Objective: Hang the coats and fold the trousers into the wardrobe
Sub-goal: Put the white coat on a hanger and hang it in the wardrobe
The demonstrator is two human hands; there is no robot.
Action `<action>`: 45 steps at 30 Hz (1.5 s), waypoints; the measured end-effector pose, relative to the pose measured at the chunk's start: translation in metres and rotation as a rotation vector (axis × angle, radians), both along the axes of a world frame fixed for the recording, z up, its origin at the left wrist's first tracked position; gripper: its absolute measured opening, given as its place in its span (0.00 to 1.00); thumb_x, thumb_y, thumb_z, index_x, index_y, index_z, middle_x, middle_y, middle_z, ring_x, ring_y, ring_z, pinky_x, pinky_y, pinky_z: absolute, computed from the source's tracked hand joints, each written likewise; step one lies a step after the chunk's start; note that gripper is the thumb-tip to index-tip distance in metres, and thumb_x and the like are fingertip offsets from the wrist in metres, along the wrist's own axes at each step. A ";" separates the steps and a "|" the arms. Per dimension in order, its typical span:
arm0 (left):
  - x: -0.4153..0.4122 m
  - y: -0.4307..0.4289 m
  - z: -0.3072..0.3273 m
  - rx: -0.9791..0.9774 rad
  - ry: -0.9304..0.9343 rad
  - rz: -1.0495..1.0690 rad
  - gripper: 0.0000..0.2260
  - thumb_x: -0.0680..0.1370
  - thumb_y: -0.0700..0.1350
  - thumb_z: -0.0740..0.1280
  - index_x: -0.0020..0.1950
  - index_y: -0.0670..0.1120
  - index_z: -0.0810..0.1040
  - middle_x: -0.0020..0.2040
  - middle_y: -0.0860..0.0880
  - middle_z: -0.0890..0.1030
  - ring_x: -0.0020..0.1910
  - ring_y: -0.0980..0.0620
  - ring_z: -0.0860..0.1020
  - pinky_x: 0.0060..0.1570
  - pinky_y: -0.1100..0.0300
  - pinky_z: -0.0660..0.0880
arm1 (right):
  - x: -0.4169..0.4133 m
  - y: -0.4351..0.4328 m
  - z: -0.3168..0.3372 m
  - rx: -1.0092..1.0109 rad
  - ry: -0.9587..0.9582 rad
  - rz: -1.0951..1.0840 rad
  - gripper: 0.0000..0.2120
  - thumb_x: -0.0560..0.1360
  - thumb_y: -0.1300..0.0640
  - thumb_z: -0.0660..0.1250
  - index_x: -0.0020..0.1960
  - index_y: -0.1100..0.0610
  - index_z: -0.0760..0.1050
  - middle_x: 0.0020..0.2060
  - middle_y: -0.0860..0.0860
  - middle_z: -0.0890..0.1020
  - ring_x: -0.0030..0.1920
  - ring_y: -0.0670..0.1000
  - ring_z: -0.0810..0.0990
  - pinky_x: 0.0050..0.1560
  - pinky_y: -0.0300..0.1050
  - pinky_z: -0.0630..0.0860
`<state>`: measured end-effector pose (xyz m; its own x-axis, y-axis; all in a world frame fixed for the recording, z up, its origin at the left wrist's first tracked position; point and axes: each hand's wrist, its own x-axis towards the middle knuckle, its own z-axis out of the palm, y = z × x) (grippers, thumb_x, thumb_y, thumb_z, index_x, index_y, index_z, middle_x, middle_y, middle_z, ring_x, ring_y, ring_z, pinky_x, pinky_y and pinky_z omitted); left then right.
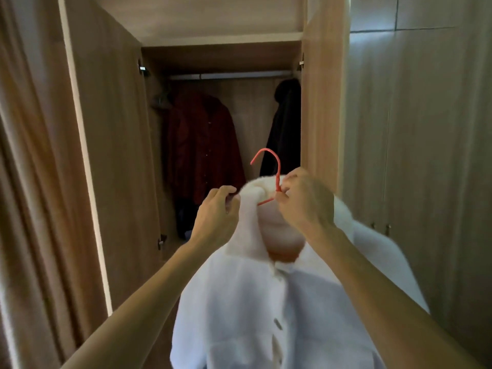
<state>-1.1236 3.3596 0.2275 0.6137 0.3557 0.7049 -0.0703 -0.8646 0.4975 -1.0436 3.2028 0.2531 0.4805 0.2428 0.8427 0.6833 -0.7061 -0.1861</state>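
Head view, hands gripping white coat, hanger

A person is holding up a white fleecy buttoned coat in front of an open wooden wardrobe. The left hand is gripping the coat's collar, while the right hand is pinching the neck of a thin coral-red hanger whose hook is sticking up above the collar. Inside the wardrobe, a dark red coat is hanging at the left of a metal rail and a black coat is hanging at the right, well apart
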 end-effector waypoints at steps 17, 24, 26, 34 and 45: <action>0.226 0.172 0.078 0.079 -0.113 -0.048 0.17 0.80 0.52 0.58 0.66 0.48 0.71 0.61 0.46 0.74 0.56 0.45 0.75 0.57 0.48 0.72 | 0.197 0.175 0.089 0.025 -0.058 -0.157 0.12 0.75 0.47 0.66 0.46 0.55 0.80 0.47 0.49 0.80 0.44 0.56 0.80 0.46 0.50 0.74; 0.317 0.224 0.093 0.073 -0.143 -0.092 0.15 0.80 0.51 0.58 0.64 0.48 0.73 0.58 0.46 0.76 0.55 0.45 0.75 0.57 0.48 0.71 | 0.276 0.230 0.123 0.018 -0.063 -0.207 0.14 0.75 0.47 0.68 0.40 0.58 0.78 0.36 0.52 0.78 0.37 0.56 0.79 0.39 0.46 0.70; 0.341 0.234 0.096 0.076 -0.161 -0.089 0.15 0.80 0.51 0.58 0.65 0.48 0.73 0.59 0.46 0.75 0.55 0.45 0.75 0.57 0.48 0.71 | 0.299 0.245 0.128 0.014 -0.066 -0.195 0.13 0.75 0.47 0.68 0.40 0.57 0.78 0.35 0.52 0.78 0.38 0.56 0.79 0.39 0.45 0.68; 0.445 0.272 0.125 0.112 -0.234 -0.060 0.16 0.80 0.50 0.57 0.66 0.48 0.71 0.62 0.47 0.74 0.58 0.46 0.75 0.59 0.48 0.71 | 0.390 0.290 0.155 -0.036 -0.194 -0.151 0.10 0.77 0.49 0.64 0.46 0.56 0.76 0.45 0.54 0.81 0.48 0.58 0.79 0.41 0.46 0.63; 0.568 0.340 0.202 0.183 -0.366 -0.031 0.17 0.80 0.52 0.59 0.67 0.49 0.71 0.63 0.46 0.74 0.61 0.45 0.73 0.60 0.50 0.70 | 0.515 0.352 0.232 -0.001 -0.240 -0.186 0.09 0.76 0.52 0.67 0.40 0.54 0.71 0.45 0.54 0.81 0.46 0.58 0.79 0.41 0.45 0.65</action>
